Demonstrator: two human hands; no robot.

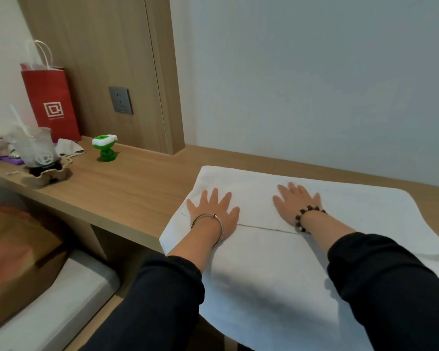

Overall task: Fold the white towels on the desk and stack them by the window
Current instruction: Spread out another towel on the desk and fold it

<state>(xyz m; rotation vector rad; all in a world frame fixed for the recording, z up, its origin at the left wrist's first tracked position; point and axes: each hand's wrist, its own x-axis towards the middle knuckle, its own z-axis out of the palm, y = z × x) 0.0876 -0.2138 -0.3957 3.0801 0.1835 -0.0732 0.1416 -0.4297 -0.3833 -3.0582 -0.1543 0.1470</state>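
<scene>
My left hand (pixel 213 214) and right hand (pixel 295 200) lie flat, fingers spread, pressing the towel (pixel 264 262), grasping nothing. Towel lies on the tabletop (pixel 127 188), near edge overhanging.

red paper bag (pixel 51 102), left of wall socket (pixel 120 100): white square maze-like logo, tiny line beneath unreadable. plastic cup (pixel 37 148), lower left of socket: white round emblem, no legible words.

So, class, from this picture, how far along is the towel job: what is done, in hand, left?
Done: the white towel lies on the desk with a layer edge across it, so one fold looks made. In hand: the left hand and right hand press flat on it. Left: more folds and stacking; no stack shows.
</scene>
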